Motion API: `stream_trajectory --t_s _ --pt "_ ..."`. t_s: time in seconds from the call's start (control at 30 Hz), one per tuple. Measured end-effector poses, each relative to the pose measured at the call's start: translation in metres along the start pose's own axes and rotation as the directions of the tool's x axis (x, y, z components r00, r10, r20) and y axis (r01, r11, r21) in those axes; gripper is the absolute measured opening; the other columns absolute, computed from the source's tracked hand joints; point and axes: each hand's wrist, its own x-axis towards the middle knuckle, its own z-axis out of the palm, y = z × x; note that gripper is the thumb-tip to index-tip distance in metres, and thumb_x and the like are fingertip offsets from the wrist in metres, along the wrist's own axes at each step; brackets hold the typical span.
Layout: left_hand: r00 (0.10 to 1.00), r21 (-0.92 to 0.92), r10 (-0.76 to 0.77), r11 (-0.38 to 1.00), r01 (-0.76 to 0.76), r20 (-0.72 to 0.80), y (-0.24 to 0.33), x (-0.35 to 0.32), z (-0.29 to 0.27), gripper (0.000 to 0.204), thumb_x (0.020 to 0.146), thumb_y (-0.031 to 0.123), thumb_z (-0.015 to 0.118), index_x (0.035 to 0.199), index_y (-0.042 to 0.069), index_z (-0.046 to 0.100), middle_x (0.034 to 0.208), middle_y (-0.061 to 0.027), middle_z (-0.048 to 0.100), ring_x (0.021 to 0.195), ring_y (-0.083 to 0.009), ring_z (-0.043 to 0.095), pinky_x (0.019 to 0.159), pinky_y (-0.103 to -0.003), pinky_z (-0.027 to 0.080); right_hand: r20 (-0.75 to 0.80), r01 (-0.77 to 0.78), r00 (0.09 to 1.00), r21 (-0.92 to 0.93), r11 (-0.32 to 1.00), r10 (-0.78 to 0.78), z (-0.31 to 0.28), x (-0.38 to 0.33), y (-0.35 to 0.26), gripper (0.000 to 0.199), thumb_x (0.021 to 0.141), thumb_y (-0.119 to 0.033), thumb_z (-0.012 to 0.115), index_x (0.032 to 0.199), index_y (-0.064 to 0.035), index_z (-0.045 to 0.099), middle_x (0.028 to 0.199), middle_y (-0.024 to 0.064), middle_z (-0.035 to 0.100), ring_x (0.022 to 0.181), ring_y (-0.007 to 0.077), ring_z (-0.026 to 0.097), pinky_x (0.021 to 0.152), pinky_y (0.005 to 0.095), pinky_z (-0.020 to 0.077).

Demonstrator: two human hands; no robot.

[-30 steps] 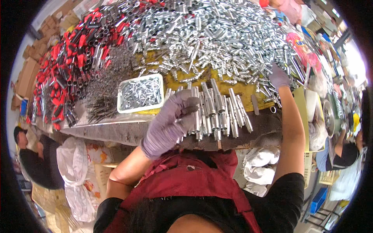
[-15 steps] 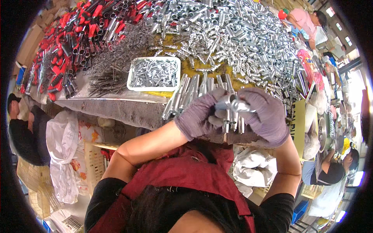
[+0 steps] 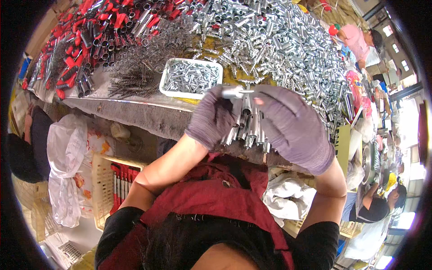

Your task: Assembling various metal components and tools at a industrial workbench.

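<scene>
My left hand (image 3: 211, 117), in a grey knit glove, is closed around a shiny metal tube (image 3: 231, 92) that lies crosswise, its end toward my other hand. At that end my right hand (image 3: 294, 126), gloved the same, has its fingers bent and drawn together; a small bright metal piece shows by its fingertips, too small to name. One fingertip pokes bare through the glove. Below and between the hands, several metal tubes (image 3: 253, 125) lie side by side at the table's front edge, partly hidden by my hands.
A white tray (image 3: 163, 85) of small metal pins stands beyond my left hand. Loose springs (image 3: 132, 83) and red-and-black handled parts (image 3: 74, 63) are heaped at left, metal tubes (image 3: 288, 40) at the back and right. A plastic crate (image 3: 102, 189) holds red-handled tools. Other people (image 3: 355, 40) work at right.
Both hands have shifted slightly, the left one leftward, and the tube has risen away from the row and turned crosswise. The view has tilted a little, showing more of the crate.
</scene>
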Motion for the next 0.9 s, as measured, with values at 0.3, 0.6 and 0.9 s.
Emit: stream_trajectory --t_s 0.3,0.6,0.9 --pt "0.959 0.972 -0.158 0.018 -0.236 0.236 -0.040 -0.045 0.001 0.040 0.083 0.037 0.056 0.105 0.004 0.053 0.089 -0.0075 0.059 0.080 -0.0199 0.057 0.071 -0.031 0.047 0.309 -0.617 0.787 0.359 0.701 0.534 0.042 -0.022 0.013 0.046 0.079 -0.048 0.059 0.069 -0.0027 0.058 0.063 0.0138 0.056 0.061 0.0302 0.057 0.056 0.0368 0.0439" --pt "0.870 0.977 -0.445 -0.121 0.178 -0.214 -0.067 -0.022 0.013 0.037 0.084 0.038 0.058 0.093 0.003 0.051 0.060 -0.0007 0.050 0.050 -0.0084 0.048 0.044 -0.022 0.038 0.081 -0.691 0.531 0.617 0.376 0.843 0.031 -0.080 0.059 0.027 0.078 -0.025 0.057 0.066 0.0002 0.059 0.054 -0.0008 0.048 0.049 0.0086 0.043 0.045 0.0259 0.0331" --pt "0.730 0.619 -0.570 0.432 0.656 -0.377 -0.100 -0.004 -0.054 0.026 0.089 0.030 0.048 0.080 0.006 0.053 0.067 -0.0052 0.057 0.056 -0.0159 0.056 0.050 -0.028 0.047 0.476 -0.954 0.294 0.201 0.223 0.829 0.087 -0.076 0.151 0.046 0.084 -0.042 0.051 0.089 0.0020 0.061 0.082 0.0146 0.059 0.079 0.0280 0.056 0.076 0.0376 0.0433"
